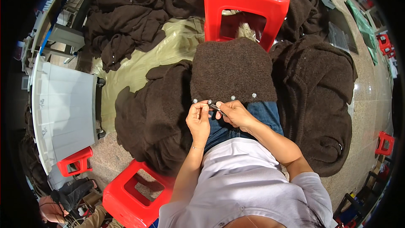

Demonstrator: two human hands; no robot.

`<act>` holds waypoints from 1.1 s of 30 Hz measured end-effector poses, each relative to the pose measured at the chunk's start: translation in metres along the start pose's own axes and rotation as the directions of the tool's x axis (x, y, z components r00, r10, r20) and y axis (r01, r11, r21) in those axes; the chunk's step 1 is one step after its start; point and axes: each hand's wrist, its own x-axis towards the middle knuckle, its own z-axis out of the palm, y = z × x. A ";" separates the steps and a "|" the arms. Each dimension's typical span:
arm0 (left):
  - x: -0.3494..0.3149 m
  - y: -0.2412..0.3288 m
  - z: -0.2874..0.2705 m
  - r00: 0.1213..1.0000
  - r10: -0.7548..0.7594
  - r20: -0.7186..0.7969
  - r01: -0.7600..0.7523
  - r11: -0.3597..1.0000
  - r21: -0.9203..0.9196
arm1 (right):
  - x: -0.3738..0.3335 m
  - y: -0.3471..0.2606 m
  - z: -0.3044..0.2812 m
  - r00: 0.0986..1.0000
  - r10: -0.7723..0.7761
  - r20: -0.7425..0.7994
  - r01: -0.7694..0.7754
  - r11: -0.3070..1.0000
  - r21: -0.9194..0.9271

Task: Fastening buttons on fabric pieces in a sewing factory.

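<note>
A dark brown knit garment (234,69) lies folded over my lap, its near edge set with several shiny flower-shaped buttons (233,98). My left hand (198,122) is pinched at that edge, right by one of the buttons (209,101). Between the fingers of my right hand (234,114) is a slim dark hand tool (215,108), perhaps thread snips. Its tip points at the left fingertips, which partly hide it. Any thread there is too fine to make out.
Brown knit heaps lie left (156,114) and right (316,101) of my legs. Ahead stands a red plastic stool (247,0), more garments (126,12) and yellowish sheeting (181,38) around it. A wheeled white bin (67,109) is at left; another red stool (137,194) stands lower left.
</note>
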 end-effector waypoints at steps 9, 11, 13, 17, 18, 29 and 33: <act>0.000 -0.003 -0.005 0.999 0.014 0.047 -0.015 0.999 0.033 | 0.005 -0.004 0.005 1.000 0.022 -0.006 -0.022 0.999 0.029; 0.000 -0.003 -0.005 0.999 0.016 0.052 -0.017 1.000 0.021 | 0.005 -0.004 0.006 1.000 0.015 -0.009 -0.015 0.999 0.037; 0.000 -0.004 -0.005 0.998 0.020 0.056 -0.020 1.000 0.009 | 0.005 -0.004 0.007 0.999 -0.026 -0.021 0.026 0.999 0.023; 0.000 -0.003 -0.005 0.999 0.030 0.037 -0.030 1.000 -0.005 | 0.000 -0.005 0.002 0.997 -0.057 -0.054 0.057 0.998 -0.006; 0.000 -0.001 -0.005 1.000 0.023 0.010 -0.022 1.000 -0.008 | -0.008 -0.006 -0.003 0.999 -0.044 -0.020 0.044 0.999 0.032; 0.005 0.019 0.016 0.787 0.582 0.206 -0.582 0.590 0.560 | -0.048 0.019 -0.066 0.857 -0.126 -0.499 0.352 0.851 0.390; 0.001 0.021 0.050 0.784 0.506 0.360 -0.581 0.394 0.712 | -0.044 0.024 -0.065 0.846 -0.133 -0.516 0.365 0.850 0.379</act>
